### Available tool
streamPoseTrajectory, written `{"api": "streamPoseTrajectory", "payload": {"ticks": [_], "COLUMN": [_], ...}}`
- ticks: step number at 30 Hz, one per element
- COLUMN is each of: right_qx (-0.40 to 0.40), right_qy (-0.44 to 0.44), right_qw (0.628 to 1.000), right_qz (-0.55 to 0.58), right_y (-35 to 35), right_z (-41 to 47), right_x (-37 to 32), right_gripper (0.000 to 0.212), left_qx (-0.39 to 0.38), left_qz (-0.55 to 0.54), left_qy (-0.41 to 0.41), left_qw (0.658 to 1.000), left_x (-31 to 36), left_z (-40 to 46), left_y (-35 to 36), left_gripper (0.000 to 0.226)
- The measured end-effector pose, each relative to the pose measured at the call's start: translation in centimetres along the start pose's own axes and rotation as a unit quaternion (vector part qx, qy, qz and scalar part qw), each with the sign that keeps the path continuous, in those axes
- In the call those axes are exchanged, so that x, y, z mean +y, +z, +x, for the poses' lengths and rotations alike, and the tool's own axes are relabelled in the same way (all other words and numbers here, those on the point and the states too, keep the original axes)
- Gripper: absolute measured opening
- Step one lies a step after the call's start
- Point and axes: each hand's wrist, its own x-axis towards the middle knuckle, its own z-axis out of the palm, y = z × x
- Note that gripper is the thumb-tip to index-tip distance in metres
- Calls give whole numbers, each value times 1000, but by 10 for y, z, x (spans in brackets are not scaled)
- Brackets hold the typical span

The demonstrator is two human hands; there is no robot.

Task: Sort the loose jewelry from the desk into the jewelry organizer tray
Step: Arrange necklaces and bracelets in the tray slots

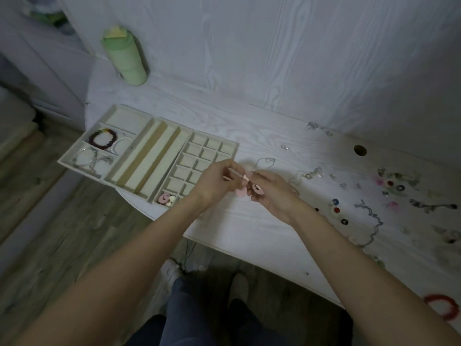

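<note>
A cream jewelry organizer tray (139, 156) lies at the desk's left end. A dark beaded bracelet (102, 138), a pearl strand and silver chains fill its left sections; pink pieces (165, 198) sit in a small front cell. Just right of the tray, my left hand (216, 182) and my right hand (270, 189) meet above the desk. Both pinch pink earrings (243, 189) between their fingertips. Loose jewelry (389, 191) is scattered over the desk's right side.
A green bottle (124, 58) stands at the back left against the white wall. A round cable hole (360, 150) opens in the white desk. A red bracelet (441, 305) lies at the front right edge. Below the desk are wooden floor and my legs.
</note>
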Motion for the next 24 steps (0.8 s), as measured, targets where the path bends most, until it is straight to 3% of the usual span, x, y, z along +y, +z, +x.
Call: {"api": "streamPoseTrajectory", "payload": {"ticks": [7,11,20,24], "right_qx": [-48,-63,-125,-139], "right_qy": [-51,-27,62,60], "right_qw": [987,992,990,988], "right_qz": [-145,-110,18,-13], "right_y": [41,64,91,96], "right_z": [6,9,25,30], "right_x": [-5,6,-5,-4], "right_gripper": [18,15,12,9], "left_qx": [11,-10,23,22], "left_qz": [128,197,109,67], "left_qy": [-8,-7,-33,-26], "left_qw": [992,980,993,997], "left_x": [-5,-7,-30,-36], "left_z": [-25,-41,-53,-54], "left_y": [-47,-75,-105,-105], "left_gripper": [21,13,13,19]}}
